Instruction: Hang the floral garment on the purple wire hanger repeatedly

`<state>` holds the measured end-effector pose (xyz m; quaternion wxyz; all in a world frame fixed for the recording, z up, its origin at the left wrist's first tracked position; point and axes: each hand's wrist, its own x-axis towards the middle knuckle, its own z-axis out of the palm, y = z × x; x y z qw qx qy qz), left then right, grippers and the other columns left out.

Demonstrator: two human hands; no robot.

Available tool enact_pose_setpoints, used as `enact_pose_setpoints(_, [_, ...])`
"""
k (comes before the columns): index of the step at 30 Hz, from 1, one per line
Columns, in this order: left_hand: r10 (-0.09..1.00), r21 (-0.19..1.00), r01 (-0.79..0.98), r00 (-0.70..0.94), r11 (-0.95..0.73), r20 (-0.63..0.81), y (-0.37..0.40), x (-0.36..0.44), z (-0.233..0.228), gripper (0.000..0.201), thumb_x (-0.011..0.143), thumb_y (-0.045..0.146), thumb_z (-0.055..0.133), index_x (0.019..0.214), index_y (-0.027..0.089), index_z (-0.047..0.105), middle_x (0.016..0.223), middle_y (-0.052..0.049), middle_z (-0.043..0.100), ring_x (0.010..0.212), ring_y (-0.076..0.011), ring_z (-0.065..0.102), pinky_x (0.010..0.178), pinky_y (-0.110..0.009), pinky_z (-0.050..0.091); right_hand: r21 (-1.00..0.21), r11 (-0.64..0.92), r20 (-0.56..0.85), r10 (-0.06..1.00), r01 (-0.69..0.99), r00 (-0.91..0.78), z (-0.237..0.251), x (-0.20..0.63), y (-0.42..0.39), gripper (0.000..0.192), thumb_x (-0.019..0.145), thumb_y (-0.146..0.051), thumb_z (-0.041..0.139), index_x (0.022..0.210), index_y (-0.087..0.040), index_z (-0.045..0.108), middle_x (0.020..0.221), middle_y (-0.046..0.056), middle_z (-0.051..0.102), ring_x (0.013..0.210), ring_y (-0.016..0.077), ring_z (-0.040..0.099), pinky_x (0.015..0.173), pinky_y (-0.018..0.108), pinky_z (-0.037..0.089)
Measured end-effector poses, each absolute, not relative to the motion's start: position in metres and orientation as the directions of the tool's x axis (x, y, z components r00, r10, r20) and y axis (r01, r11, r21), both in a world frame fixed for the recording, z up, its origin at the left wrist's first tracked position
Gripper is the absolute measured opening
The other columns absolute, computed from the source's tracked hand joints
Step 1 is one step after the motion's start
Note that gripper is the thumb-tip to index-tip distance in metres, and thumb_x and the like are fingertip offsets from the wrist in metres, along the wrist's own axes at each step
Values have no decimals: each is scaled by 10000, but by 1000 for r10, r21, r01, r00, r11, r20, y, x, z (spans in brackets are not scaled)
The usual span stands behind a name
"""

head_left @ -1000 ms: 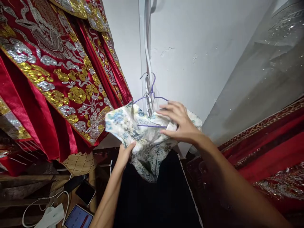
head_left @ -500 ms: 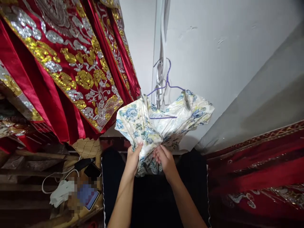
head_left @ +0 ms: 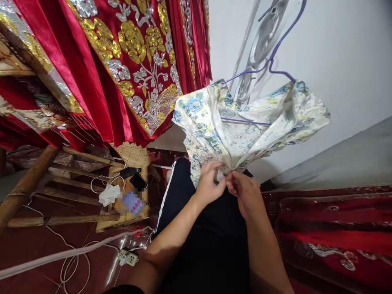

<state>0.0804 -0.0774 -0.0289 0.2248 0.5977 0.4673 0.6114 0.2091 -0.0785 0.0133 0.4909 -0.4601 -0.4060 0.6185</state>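
A short-sleeved floral garment (head_left: 199, 126), white with blue and yellow flowers, hangs on a thin purple hanger (head_left: 271, 62). Its neckline gapes, and the hanger's lower bar shows inside. My left hand (head_left: 210, 181) is curled at the front of the garment, thumb and fingers closing on the cloth where the two neckline edges meet. Right beside it, my right hand (head_left: 243, 190) pinches the same spot with bent fingers. The exact bit of cloth between the fingertips is partly hidden by the hands. Below them, the garment's lower part is mostly out of sight.
Red cloth with gold and silver sequins (head_left: 134, 45) hangs at the left. A wooden stool (head_left: 143, 210) holds a phone (head_left: 138, 181), tissue (head_left: 109, 195) and cables. A power strip (head_left: 128, 258) lies on the floor. White wall (head_left: 346, 53) stands behind; more red fabric (head_left: 337, 228) is at the right.
The view has shifted, so the garment appears larger and farther right. My left hand has moved from the garment's side to its front centre, beside my right hand.
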Motion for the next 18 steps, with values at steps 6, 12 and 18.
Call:
enact_pose_setpoints(6, [884,898,213,-193,-386,426,-71,99,-35,97,907,229,561,873,224,652,884,-81,634,894,-251,620,841,-382,491,-994,-80,-65,983,-80,-173,41,211,-62,356,837,-488,681,706,-158,697,493,-3,510,466,111,414,433,244,265])
enact_pose_setpoints(12, [922,912,224,-108,-343,373,-74,95,-45,138,921,294,598,831,228,680,832,-67,611,800,-235,589,749,-357,480,-944,90,134,984,-317,-120,135,219,4,246,778,-375,721,748,-132,702,458,-52,429,392,50,247,382,218,143])
enact_pose_setpoints(18, [929,902,222,85,-371,361,-62,85,-27,156,897,324,644,806,215,710,780,-44,624,708,-195,573,708,-320,480,-891,277,308,951,-360,-31,172,202,9,250,847,-401,649,769,-164,667,474,-40,491,379,51,313,369,196,180])
